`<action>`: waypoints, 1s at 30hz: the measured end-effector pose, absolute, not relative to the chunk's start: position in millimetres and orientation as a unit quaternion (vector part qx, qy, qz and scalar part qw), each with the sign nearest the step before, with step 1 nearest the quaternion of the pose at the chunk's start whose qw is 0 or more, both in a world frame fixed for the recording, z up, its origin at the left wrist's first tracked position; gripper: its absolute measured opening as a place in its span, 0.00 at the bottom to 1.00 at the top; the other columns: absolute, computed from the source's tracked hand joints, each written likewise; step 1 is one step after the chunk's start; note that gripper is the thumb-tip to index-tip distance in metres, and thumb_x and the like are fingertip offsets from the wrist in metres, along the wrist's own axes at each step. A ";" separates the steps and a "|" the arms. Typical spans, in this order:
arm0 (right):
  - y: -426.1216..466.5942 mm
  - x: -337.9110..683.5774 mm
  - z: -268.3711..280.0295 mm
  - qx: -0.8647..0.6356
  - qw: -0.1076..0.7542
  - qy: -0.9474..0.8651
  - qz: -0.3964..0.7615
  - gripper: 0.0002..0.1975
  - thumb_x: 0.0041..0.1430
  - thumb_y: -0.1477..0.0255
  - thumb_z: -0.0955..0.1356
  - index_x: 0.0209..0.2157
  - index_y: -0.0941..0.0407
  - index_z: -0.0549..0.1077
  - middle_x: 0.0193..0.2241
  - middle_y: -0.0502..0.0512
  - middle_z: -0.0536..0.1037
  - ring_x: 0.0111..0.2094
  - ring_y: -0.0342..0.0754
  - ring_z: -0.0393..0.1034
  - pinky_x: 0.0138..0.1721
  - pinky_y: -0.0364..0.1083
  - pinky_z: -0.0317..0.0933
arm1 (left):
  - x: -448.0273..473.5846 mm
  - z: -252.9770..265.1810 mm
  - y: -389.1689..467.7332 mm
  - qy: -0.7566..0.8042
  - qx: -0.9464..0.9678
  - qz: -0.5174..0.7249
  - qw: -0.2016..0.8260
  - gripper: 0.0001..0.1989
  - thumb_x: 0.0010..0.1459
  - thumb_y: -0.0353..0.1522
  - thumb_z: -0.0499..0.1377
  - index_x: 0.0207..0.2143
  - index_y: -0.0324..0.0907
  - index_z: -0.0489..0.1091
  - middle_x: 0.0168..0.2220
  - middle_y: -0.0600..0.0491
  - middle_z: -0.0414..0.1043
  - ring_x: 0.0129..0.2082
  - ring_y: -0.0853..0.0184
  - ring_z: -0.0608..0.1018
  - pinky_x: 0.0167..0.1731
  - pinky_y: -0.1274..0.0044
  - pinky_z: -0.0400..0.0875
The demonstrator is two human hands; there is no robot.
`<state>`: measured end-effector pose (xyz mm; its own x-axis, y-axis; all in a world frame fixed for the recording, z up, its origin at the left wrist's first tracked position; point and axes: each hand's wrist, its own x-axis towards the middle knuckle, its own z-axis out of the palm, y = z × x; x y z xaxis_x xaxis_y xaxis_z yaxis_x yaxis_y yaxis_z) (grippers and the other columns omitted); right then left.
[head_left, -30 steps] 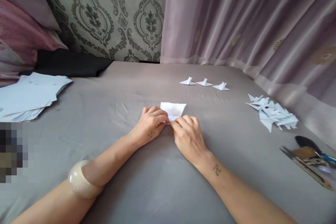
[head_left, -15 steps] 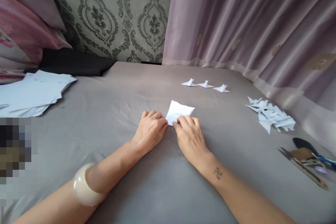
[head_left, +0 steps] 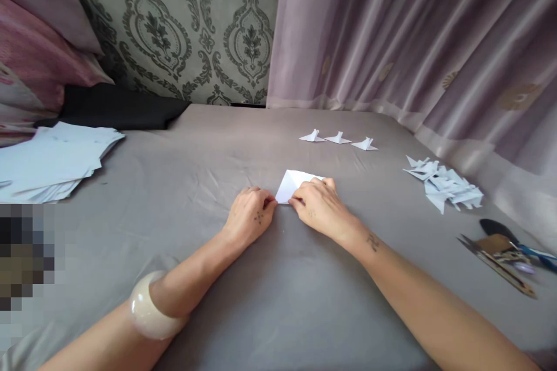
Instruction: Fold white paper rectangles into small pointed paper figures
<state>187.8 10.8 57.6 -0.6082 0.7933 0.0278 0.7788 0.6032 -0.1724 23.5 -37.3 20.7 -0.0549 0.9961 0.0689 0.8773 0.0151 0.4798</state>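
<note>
Two-point hold: your left hand (head_left: 250, 214) pinches the white paper (head_left: 288, 186) at one corner, likely anchoring it; your right hand (head_left: 319, 203), fingers bunched, grips its near edge.

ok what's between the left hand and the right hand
A white paper, as the head view shows; the left hand touches its near left corner, the right hand covers its right side.
</note>
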 end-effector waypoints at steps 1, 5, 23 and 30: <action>12.7 186.4 60.6 -0.446 0.043 -0.890 0.084 0.12 0.62 0.72 0.65 0.29 0.56 0.79 0.31 0.56 0.79 0.40 0.49 0.67 0.44 0.48 0.46 | 23.2 20.3 -36.8 0.698 0.672 0.202 0.147 0.08 0.60 0.31 0.56 0.32 0.41 0.76 0.32 0.49 0.75 0.35 0.62 0.74 0.38 0.73 0.66; 20.3 179.8 70.6 -0.466 0.000 -0.877 0.115 0.12 0.60 0.73 0.66 0.25 0.56 0.78 0.27 0.55 0.79 0.36 0.47 0.70 0.44 0.47 0.47 | 22.7 19.2 -35.7 0.698 0.674 0.199 0.143 0.08 0.60 0.32 0.56 0.33 0.40 0.75 0.32 0.49 0.75 0.35 0.62 0.74 0.37 0.73 0.66; 39.1 161.3 85.1 -0.476 -0.111 -0.863 0.125 0.06 0.54 0.73 0.68 0.26 0.55 0.77 0.23 0.53 0.77 0.31 0.47 0.71 0.44 0.46 0.52 | 14.9 22.1 -27.4 0.700 0.646 0.206 0.221 0.06 0.57 0.33 0.56 0.31 0.41 0.71 0.30 0.52 0.75 0.29 0.64 0.75 0.29 0.75 0.64; 39.4 155.8 89.9 -0.478 -0.137 -0.860 0.114 0.06 0.54 0.73 0.68 0.26 0.56 0.77 0.25 0.55 0.79 0.32 0.48 0.73 0.44 0.47 0.55 | 10.5 28.1 -27.1 0.707 0.605 0.260 0.259 0.09 0.51 0.25 0.55 0.37 0.40 0.69 0.27 0.55 0.72 0.26 0.67 0.73 0.27 0.76 0.65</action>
